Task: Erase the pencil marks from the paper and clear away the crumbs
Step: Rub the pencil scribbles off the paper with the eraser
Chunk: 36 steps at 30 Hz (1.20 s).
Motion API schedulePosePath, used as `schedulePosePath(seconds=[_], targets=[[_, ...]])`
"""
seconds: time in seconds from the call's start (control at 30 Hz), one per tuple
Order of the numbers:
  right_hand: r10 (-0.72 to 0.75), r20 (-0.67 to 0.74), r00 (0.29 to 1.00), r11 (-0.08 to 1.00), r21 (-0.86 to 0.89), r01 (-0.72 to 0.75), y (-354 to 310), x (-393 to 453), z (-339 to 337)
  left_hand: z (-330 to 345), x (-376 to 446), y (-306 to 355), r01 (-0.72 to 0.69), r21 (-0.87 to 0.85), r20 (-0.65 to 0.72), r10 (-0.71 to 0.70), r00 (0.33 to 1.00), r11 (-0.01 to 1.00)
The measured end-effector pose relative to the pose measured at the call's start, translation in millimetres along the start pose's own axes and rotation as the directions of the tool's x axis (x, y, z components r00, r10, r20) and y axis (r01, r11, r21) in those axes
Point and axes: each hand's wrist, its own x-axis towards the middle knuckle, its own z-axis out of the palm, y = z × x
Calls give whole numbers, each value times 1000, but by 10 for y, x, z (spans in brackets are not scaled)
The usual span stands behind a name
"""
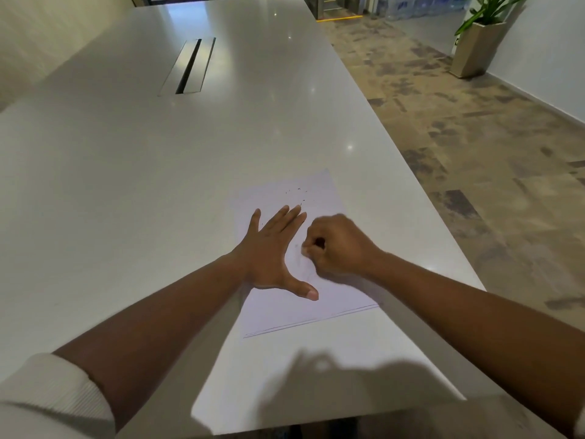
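Thin white sheet of paper (304, 289) near the grey table's (158, 185) right edge, light and easily creased, pinned by the flat, spread left hand (272, 245) beside the rubbing zone while the right hand (335, 245) curls tightly round something small, presumably an eraser; dark crumbs (296, 194) lie beyond.

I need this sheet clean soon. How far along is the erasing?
Midway. The left hand lies flat on the paper, steadying it, while the right hand, fingers curled, rubs beside it; what it grips is hidden. Faint marks remain there. Dark crumbs are scattered near the paper's far edge, still to be cleared.
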Motion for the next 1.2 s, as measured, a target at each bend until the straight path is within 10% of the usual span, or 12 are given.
schedulePosePath(seconds=[0.17,0.4,0.63,0.83,1.03,1.2], targets=[[68,-155,986,996,-46,-76,149,225,-33,-19,-9,16,9,-4,12,-9,1000,1000],[-82,92,992,993,89,74,-111,-116,95,-10,4,4,-2,9,10,1,1000,1000],[-14,-139,990,1000,15,16,127,296,-46,-8,13,3,5,16,-3,-5,1000,1000],[-123,90,988,991,64,117,-121,-74,87,-20,-9,16,0,-6,6,0,1000,1000],[-3,-157,988,998,69,14,45,264,-17,9,13,-6,-3,5,-15,3,1000,1000],[-88,70,994,992,99,80,-202,-63,95,15,8,-17,-8,-23,-25,7,1000,1000]])
